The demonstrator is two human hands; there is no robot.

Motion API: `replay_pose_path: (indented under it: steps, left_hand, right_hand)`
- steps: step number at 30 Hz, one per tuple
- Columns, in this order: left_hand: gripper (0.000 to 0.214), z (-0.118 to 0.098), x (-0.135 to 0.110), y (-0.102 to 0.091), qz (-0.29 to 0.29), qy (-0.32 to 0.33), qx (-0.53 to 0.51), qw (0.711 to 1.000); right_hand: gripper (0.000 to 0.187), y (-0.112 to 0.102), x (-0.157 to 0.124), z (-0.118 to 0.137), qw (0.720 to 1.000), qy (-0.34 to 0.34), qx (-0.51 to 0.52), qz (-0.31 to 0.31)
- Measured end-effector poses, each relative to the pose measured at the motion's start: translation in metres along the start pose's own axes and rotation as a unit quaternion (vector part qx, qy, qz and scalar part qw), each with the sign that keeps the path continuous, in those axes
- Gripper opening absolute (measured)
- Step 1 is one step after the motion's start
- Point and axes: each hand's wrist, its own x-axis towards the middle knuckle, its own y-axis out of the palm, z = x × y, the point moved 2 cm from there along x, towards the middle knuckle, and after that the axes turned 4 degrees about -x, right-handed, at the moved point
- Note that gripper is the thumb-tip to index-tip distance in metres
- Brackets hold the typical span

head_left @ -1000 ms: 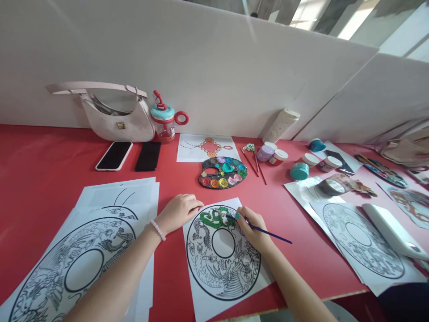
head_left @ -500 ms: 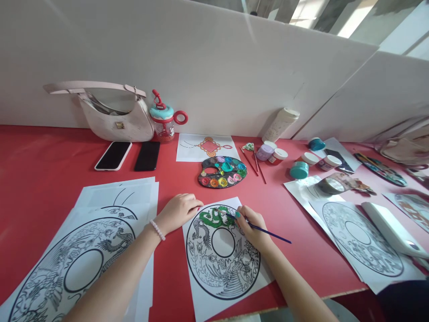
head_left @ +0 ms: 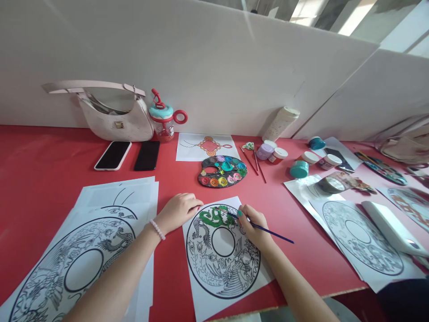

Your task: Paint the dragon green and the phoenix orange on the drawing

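My right hand (head_left: 253, 226) pinches a thin blue paintbrush (head_left: 268, 231), whose tip rests on the green-painted dragon at the top of a round line drawing (head_left: 223, 250) printed on white paper. My left hand (head_left: 179, 210) lies with curled fingers on that sheet's upper left corner, holding it flat on the red table (head_left: 40, 174). A beaded bracelet sits on my left wrist. A paint palette (head_left: 222, 171) with several colour wells lies just beyond the drawing.
A stack of similar printed sheets (head_left: 83, 250) lies at left. Two phones (head_left: 129, 155), a pale handbag (head_left: 114, 116) and a small bottle (head_left: 163, 117) stand near the white partition. Paint jars (head_left: 299, 169), spare brushes (head_left: 256, 163) and more drawings (head_left: 362, 237) crowd the right side.
The brush tip has shifted slightly to the right along the green dragon. My left hand has stayed in place on the paper.
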Motion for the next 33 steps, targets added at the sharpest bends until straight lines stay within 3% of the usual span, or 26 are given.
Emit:
replay_pose_path:
  steps: [14, 23, 29, 33]
  left_hand:
    - [0.018, 0.0002, 0.0001, -0.0004, 0.003, -0.001, -0.001, 1.0]
    - [0.016, -0.0002, -0.0004, 0.0004, 0.005, -0.001, -0.004, 1.0]
    - [0.017, 0.0001, 0.0005, 0.0006, 0.006, 0.001, -0.002, 1.0]
    - [0.016, -0.0014, 0.0015, -0.0003, 0.004, 0.0, -0.001, 1.0]
  right_hand:
    - [0.029, -0.0014, -0.0019, -0.0052, 1.0, 0.004, 0.005, -0.024]
    - [0.028, 0.0006, -0.0012, -0.0033, 1.0, -0.01, 0.003, 0.005]
    - [0.031, 0.0, -0.002, -0.007, 0.999, -0.001, 0.014, -0.033]
    - [0.031, -0.0005, -0.0012, -0.0013, 1.0, -0.014, 0.019, -0.007]
